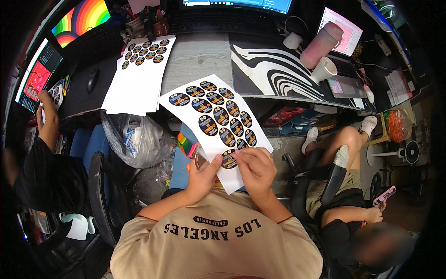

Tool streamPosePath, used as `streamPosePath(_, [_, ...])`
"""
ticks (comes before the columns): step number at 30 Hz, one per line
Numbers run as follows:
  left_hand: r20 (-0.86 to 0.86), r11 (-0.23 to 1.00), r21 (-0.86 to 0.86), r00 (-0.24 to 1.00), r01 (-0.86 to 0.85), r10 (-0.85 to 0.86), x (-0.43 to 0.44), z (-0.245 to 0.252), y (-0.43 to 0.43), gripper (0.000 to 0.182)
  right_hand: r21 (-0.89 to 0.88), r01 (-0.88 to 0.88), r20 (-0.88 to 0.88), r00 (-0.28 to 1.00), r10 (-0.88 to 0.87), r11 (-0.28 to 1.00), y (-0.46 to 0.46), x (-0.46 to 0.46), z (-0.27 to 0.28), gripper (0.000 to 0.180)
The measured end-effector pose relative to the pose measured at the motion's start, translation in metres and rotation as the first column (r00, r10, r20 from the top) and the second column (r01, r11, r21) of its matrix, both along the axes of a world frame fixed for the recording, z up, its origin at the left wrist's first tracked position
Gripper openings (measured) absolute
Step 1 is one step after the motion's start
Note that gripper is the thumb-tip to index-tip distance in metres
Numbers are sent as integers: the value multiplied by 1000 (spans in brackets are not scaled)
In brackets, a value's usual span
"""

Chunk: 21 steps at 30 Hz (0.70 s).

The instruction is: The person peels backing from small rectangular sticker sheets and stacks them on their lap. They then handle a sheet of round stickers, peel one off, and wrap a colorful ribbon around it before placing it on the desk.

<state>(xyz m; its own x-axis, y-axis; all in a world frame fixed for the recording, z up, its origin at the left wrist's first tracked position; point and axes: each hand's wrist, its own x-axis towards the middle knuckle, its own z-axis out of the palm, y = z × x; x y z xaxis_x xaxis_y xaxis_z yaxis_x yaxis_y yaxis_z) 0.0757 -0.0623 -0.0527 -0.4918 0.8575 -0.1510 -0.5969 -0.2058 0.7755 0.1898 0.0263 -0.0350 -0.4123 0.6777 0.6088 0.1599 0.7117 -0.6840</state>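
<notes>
Before my chest is a white sheet of round printed stickers (221, 117), tilted above my lap. My left hand (204, 176) grips its lower left edge, thumb on top beside the lowest round sticker (229, 159). A round medal-like disc (201, 161) with a rainbow-striped ribbon (184, 143) is also at my left hand, partly hidden by the sheet and fingers. My right hand (256, 171) is at the sheet's lower right, with thumb and index finger pinched together at that sticker's right edge. Whether the sticker is lifted there, I cannot tell.
A stack of white sheets (136, 87), the top one bearing round prints, lies on the desk. A pink tumbler (320, 45) and a white cup (324, 69) stand by a laptop (343, 82). A plastic bag (139, 150) hangs below the desk. Seated people flank me, one holding a phone (384, 195).
</notes>
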Motion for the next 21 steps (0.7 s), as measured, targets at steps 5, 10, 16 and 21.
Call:
streamPosePath(5, [113, 1000, 19, 993, 14, -16, -2, 13, -3, 34, -178, -61, -9, 998, 60, 982, 0, -1, 7, 19])
streamPosePath(10, [103, 998, 34, 993, 55, -58, -4, 18, -8, 32, -109, -104, 2, 994, 105, 989, 0, -1, 13, 19])
streamPosePath(16, [-31, 995, -26, 995, 95, -96, -5, 23, -18, 32, -92, -150, 15, 988, 152, 984, -1, 3, 15, 16])
streamPosePath(21, [-122, 996, -45, 989, 81, -86, -1, 28, -28, 29, -82, -160, -12, 987, 159, 984, -11, 9, 19, 13])
